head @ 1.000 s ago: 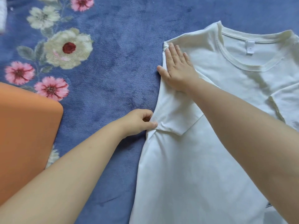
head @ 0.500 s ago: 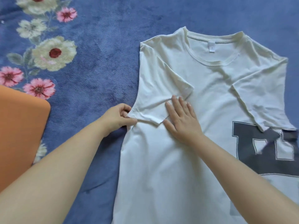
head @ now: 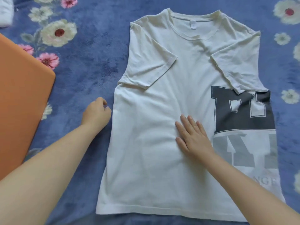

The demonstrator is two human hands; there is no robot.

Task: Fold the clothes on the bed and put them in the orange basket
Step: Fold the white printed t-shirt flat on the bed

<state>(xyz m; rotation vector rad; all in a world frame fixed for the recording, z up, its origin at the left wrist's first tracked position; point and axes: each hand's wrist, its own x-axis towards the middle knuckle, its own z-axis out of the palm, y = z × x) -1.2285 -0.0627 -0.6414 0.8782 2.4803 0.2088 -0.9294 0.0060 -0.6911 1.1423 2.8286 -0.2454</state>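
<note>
Lying flat on the blue floral bed cover (head: 90,65), the white T-shirt (head: 154,159) is occupying the centre of the view, collar at the far end and hem at the near end. Both short sleeves are lying folded inward over the chest. A dark block-letter print (head: 240,111) and grey lettering below it are showing along the shirt's right side.

The right hand (head: 193,137) is resting palm-down on the shirt's midsection, just left of the print. Its fingers are lying straight and slightly spread, pressing the fabric without pinching it; this grip is holding nothing.

The left hand (head: 96,113) is sitting on the bed cover just beside the shirt's left edge, below the folded left sleeve. Its fingers are lying loosely curled, with the fingertips close to the fabric edge. No fabric is showing between the fingers, and whether they are touching the edge cannot be told.

The orange basket (head: 21,98) is standing at the left border, well apart from the shirt, beyond the left forearm. A white object (head: 5,12) is showing partly at the top left corner.
</note>
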